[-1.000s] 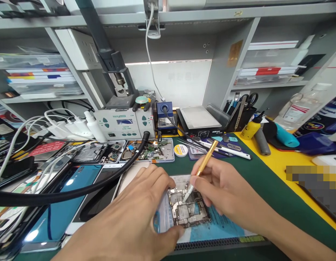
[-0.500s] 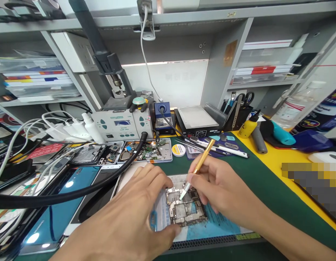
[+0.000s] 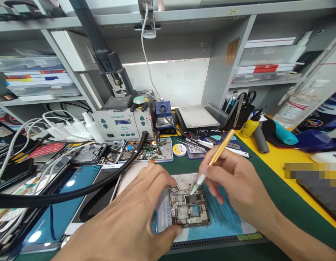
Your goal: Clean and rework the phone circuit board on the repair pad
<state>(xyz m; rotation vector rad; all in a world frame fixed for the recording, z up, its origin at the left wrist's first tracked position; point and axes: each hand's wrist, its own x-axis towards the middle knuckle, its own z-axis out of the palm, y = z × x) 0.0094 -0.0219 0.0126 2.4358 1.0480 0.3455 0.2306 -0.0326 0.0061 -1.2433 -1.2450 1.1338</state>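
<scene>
A phone circuit board (image 3: pixel 189 210) lies on a blue work mat (image 3: pixel 224 219) in front of me. My left hand (image 3: pixel 132 221) is closed around the board's left edge, thumb at its lower corner and fingers at the top. My right hand (image 3: pixel 235 181) pinches a gold-handled tool (image 3: pixel 215 159) like a pen. Its pale tip touches the board's upper right part.
A thick black hose (image 3: pixel 75 192) crosses the left side over several opened phones (image 3: pixel 61 199). A rework station (image 3: pixel 121 125), a blue iron stand (image 3: pixel 164 117), a hot plate (image 3: pixel 200 121), parts trays (image 3: pixel 146 150), tweezers and a yellow bottle (image 3: pixel 249 127) stand behind.
My right hand has shifted right, taking the tool's tip from the board's upper middle to its upper right. My left hand stays on the board.
</scene>
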